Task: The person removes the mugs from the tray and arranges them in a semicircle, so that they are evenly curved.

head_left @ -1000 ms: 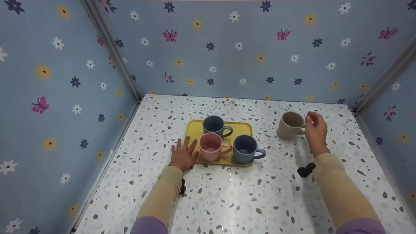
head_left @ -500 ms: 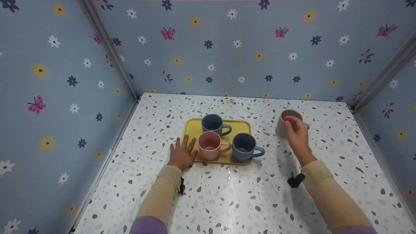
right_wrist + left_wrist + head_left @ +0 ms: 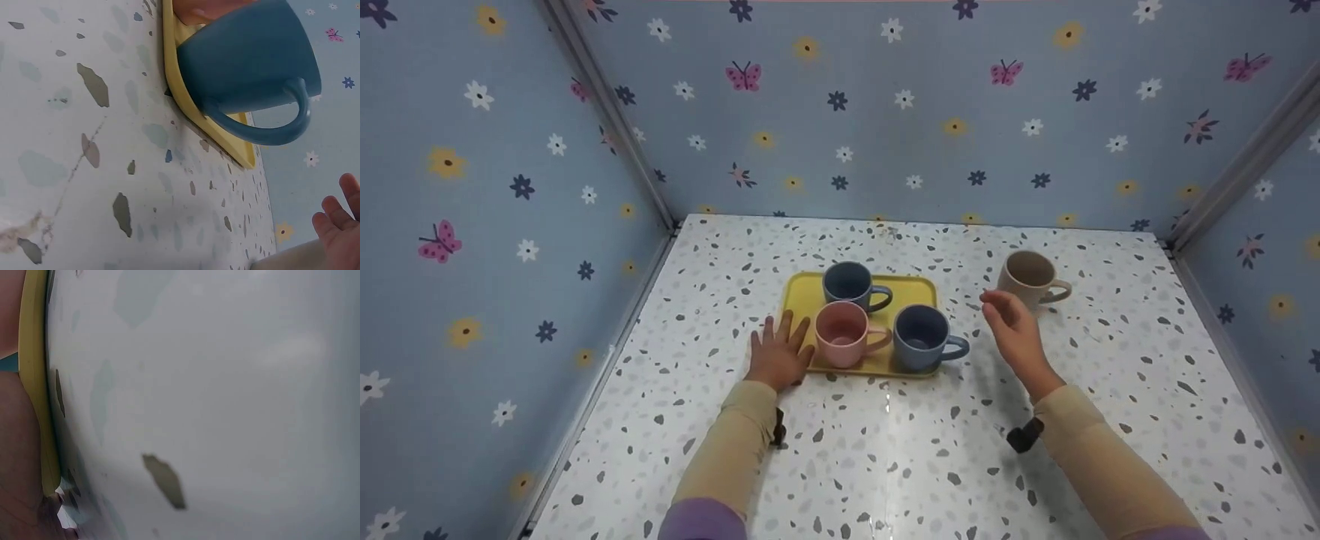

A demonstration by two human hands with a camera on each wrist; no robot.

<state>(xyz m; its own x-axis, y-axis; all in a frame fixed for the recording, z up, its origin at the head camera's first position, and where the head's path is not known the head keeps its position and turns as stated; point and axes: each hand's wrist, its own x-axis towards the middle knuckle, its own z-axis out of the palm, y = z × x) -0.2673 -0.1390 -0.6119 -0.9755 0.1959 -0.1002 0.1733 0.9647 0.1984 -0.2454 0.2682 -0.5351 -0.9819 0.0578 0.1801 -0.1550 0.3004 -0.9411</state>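
My left hand [image 3: 778, 354] lies with spread, straight fingers over the left edge of the yellow tray [image 3: 906, 286]. Close to its thumb stands a pink mug [image 3: 840, 337] on the tray. Behind that is a dark blue mug [image 3: 846, 283], and at the tray's front right corner a lighter blue mug [image 3: 919, 339]; all handles point right. My right hand [image 3: 1020, 341] is raised between the tray and a beige mug [image 3: 1026, 279], fingers loosely bent and holding nothing. In the right wrist view, its fingers [image 3: 337, 216] show beyond the blue mug [image 3: 247, 62].
The white speckled table [image 3: 840, 465] carries the tray at its middle and the beige mug at the back right. Flower-patterned panels rise behind [image 3: 877, 127] and on both sides, with grey metal posts [image 3: 607, 112] at the corners.
My right hand has moved left from beside the beige mug's handle, past the front of the mug, toward the tray. The left hand has stayed in place. The mugs stand where they were.
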